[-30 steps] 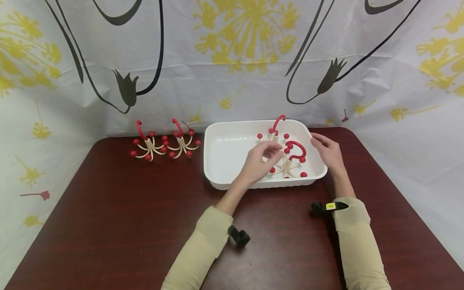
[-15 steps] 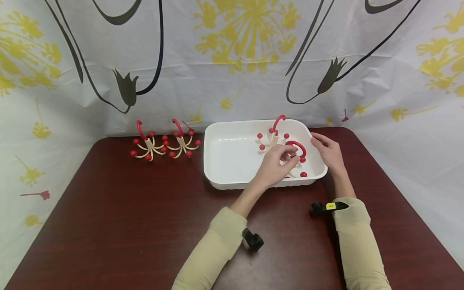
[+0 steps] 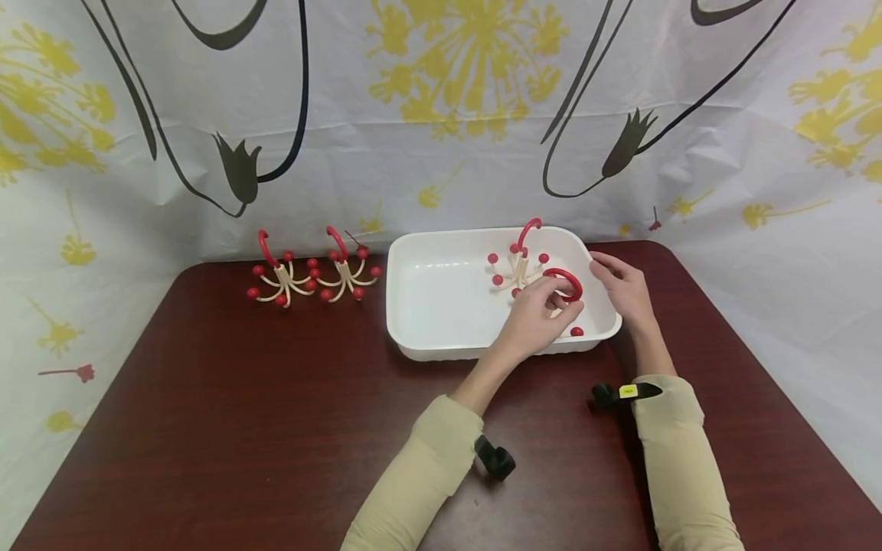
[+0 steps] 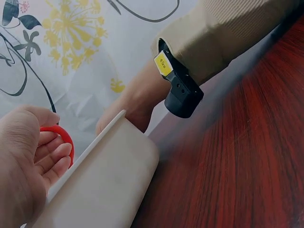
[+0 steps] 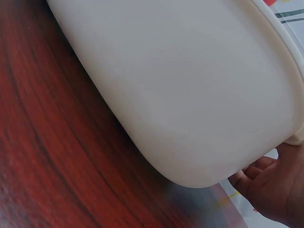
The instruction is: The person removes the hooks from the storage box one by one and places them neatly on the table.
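Note:
In the head view, my left hand reaches into the right part of a white tray. Its thumb and curled fingers close around the red hook of a hanger with cream arms tipped by red balls; the hand covers most of those arms. The left wrist view shows the red hook curving around the curled fingers. My right hand holds the tray's right rim, and in the right wrist view its fingers bend against the outer wall. A second hanger stands behind the first, inside the tray.
Two more red-hooked hangers stand on the dark red wooden table, left of the tray. A white patterned cloth hangs close behind. Black cameras are strapped at both wrists.
My left hand has moved right and forward from mid-tray until its fingers meet the front hanger's hook. The right hand stays on the rim, and the hangers stand where they were.

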The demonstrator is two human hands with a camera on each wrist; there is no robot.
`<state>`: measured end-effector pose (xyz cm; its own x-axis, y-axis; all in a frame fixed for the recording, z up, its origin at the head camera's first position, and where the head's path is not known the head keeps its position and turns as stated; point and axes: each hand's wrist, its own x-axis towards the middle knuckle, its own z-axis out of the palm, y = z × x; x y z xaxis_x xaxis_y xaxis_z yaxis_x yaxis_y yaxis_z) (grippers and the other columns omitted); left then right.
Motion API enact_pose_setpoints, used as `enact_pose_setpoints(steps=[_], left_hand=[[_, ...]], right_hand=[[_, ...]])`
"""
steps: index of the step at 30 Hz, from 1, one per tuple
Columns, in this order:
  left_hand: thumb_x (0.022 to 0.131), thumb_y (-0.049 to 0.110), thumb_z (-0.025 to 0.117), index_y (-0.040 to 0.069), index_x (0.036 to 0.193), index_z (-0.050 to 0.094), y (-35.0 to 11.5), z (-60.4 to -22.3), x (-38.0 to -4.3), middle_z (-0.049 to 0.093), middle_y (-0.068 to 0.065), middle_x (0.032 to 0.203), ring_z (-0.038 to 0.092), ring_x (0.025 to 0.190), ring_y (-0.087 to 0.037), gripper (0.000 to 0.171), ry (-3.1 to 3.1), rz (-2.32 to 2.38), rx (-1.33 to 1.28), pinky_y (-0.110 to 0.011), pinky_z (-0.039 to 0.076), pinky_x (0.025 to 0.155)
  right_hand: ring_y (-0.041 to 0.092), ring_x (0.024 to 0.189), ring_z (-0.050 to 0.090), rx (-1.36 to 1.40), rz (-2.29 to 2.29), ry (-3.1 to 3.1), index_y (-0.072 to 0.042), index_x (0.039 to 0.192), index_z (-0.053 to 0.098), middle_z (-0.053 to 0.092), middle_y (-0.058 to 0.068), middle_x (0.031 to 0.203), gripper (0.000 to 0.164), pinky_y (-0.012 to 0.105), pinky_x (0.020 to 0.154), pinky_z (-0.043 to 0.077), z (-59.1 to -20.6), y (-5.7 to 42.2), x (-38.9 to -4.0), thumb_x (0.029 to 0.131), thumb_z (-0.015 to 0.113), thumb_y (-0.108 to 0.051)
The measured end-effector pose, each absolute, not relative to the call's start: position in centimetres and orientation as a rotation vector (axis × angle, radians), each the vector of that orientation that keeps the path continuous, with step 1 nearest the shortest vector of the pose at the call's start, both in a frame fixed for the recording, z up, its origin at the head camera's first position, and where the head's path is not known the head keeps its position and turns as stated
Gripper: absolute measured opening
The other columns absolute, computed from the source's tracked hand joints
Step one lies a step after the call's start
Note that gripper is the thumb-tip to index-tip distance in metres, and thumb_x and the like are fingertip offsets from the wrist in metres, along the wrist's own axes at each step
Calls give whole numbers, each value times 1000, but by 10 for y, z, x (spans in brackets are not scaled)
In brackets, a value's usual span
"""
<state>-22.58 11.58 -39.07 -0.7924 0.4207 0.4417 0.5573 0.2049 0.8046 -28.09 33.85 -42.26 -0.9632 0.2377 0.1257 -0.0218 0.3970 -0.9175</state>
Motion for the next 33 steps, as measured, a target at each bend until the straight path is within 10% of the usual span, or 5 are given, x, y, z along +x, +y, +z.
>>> enact_pose_setpoints(steps=[33], left_hand=[[91, 0, 70, 0, 107, 61, 112, -379, -214, 61, -8, 96, 59, 84, -17, 18, -2019, -1655, -983, -18, 52, 82]], right_hand=[[9, 84, 61, -154, 1644, -2370, -1, 137, 61, 64, -1, 94, 49, 16, 66, 51, -423, 336, -281, 100, 65, -33]])
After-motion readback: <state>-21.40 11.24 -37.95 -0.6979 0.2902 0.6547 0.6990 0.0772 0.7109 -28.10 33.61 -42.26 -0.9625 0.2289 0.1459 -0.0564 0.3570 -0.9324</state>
